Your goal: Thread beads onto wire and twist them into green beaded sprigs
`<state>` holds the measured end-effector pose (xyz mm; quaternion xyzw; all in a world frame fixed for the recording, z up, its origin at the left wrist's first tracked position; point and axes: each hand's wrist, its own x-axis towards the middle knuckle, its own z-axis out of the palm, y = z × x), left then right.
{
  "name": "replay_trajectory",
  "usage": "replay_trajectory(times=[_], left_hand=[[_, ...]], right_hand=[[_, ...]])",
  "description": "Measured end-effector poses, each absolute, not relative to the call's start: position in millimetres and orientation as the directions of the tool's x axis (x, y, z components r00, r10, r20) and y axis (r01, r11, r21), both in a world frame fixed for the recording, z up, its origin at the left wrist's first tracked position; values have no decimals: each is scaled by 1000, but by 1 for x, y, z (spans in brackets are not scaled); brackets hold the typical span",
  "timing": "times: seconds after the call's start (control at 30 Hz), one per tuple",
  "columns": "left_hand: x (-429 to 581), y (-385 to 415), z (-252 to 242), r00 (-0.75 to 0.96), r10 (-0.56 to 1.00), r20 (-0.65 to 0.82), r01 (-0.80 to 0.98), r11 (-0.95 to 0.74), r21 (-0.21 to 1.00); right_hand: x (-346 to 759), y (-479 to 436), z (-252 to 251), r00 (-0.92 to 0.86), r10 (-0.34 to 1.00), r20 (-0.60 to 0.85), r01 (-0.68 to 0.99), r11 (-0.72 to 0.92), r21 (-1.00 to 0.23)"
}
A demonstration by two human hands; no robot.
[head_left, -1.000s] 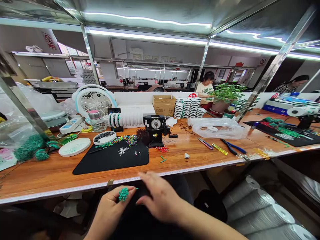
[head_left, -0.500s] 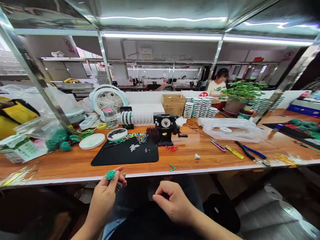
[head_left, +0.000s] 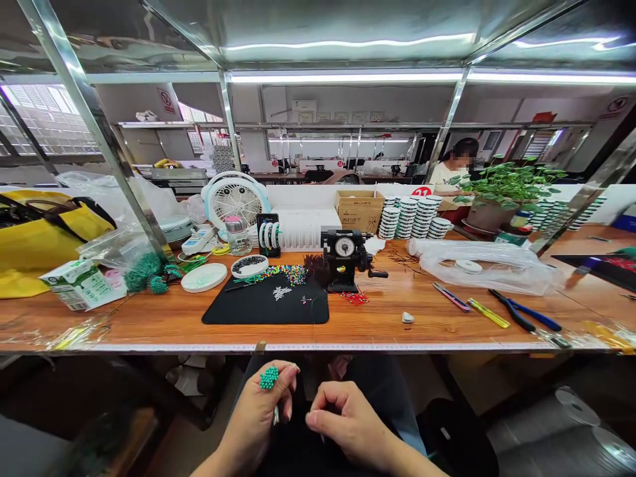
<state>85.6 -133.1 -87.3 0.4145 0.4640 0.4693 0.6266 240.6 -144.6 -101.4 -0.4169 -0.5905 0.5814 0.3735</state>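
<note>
Fingers (head_left: 289, 372) of the left hand (head_left: 253, 417) curl around a teal beaded cluster (head_left: 269, 377), with a pale thin stem (head_left: 275, 416) poking down below them. The fingers (head_left: 318, 419) of the right hand (head_left: 350, 424) curl inward, thumb pressed to forefinger; anything between them is too small to tell. Just beyond both hands lies the edge of the wooden surface (head_left: 149, 328), carrying a black mat (head_left: 265, 309), loose beads (head_left: 283, 274) past it, a black dial counter (head_left: 344, 255) farther right, and pliers (head_left: 517, 311) well to the right.
</note>
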Motion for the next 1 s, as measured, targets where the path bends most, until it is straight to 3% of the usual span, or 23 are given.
replay_trajectory(times=[0.1,0.17,0.3,0.43,0.5,0.63,0.73,0.8,0.87,0.93,1.0], left_hand=[[83,-134,-90,252,944,-210,-236,271,933],[77,-133,-89,306,931,-197,-148,251,956],[47,-122,-75,98,995,7,204,-27,979],[17,-110,-61,-113,982,149,301,-109,947],[12,-107,-58,-120,985,125,247,-93,965],[20,-106,-58,-116,991,62,107,-49,993],[36,-105,-58,-121,990,79,212,-52,976],[50,-105,-59,-51,994,97,289,-78,954],[65,-105,-61,53,986,155,314,-164,935],[79,-105,-63,151,965,216,307,-253,917],[88,-104,-64,184,953,240,289,-285,914]], right_hand=[[241,-146,-103,-432,897,-92,45,-80,-996],[244,-146,-104,-472,878,-74,96,-32,-995],[260,-145,-107,-538,838,-91,273,71,-960],[277,-145,-102,-502,859,-101,392,122,-912],[285,-140,-92,-443,896,-38,445,182,-877],[311,-110,-69,-253,938,238,605,345,-717],[328,-84,-62,-137,938,320,803,294,-518],[324,-77,-62,-80,928,364,852,253,-458],[306,-80,-62,-84,916,391,757,314,-573],[279,-88,-62,-194,937,291,466,349,-813],[254,-95,-64,-354,929,109,110,158,-981]])
